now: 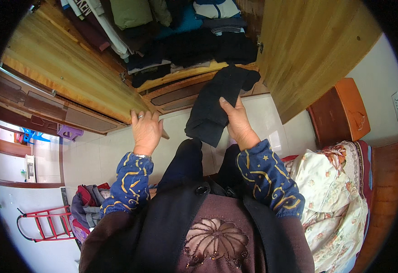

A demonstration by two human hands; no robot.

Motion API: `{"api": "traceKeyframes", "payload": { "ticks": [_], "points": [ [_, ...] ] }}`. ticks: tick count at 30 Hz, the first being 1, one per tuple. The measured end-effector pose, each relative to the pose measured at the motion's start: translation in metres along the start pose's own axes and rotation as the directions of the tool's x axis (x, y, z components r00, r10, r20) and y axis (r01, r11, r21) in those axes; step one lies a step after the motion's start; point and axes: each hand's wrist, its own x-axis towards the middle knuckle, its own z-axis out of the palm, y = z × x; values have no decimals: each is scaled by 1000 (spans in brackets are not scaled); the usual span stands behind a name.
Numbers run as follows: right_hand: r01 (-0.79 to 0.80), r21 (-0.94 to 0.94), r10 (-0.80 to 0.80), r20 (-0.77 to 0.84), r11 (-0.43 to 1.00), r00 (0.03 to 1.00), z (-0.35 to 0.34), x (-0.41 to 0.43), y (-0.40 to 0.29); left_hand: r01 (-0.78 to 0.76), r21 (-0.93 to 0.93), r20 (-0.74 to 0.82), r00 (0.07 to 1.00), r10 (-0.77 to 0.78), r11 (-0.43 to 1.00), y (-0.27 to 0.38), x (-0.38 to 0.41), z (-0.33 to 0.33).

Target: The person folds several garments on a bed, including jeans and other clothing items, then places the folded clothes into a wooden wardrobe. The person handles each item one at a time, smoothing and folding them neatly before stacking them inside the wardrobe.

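A folded black garment (pixel 210 102) hangs in front of the open wardrobe, with my right hand (pixel 238 121) closed on its right side, thumb on top. My left hand (pixel 146 129) rests its fingers over the edge of the left wooden wardrobe door (pixel 72 78); a ring and a bracelet show on it. Inside the wardrobe, dark folded clothes (pixel 192 47) lie along the lower shelf, and several garments hang at the upper left. Blue patterned sleeve covers are on both my forearms.
The right wardrobe door (pixel 314 51) stands open. An orange-topped wooden cabinet (pixel 352 109) is at the right, beside a bed with a floral quilt (pixel 332 208). At the left are a red metal stepladder (pixel 50 223), piled clothes (pixel 91 204) and a purple stool (pixel 70 132).
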Motion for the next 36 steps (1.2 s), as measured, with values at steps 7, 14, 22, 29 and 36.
{"api": "traceKeyframes", "payload": {
  "ticks": [7,14,22,29,36],
  "points": [
    [9,80,-16,93,997,996,10,-16,-18,328,-37,194,929,-315,944,-21,-24,1],
    [47,247,-67,74,968,995,43,-21,-30,728,-443,669,657,348,-523,49,-8,34],
    [138,274,-125,-67,952,990,24,-30,-34,292,-68,335,907,254,-954,100,27,-1],
    [115,289,-76,-143,950,987,-15,-48,-11,409,-469,561,823,94,-783,123,46,-18],
    [107,282,-37,-243,954,969,-25,-59,-5,351,-525,598,800,-42,-775,131,65,-22]
  ]
}}
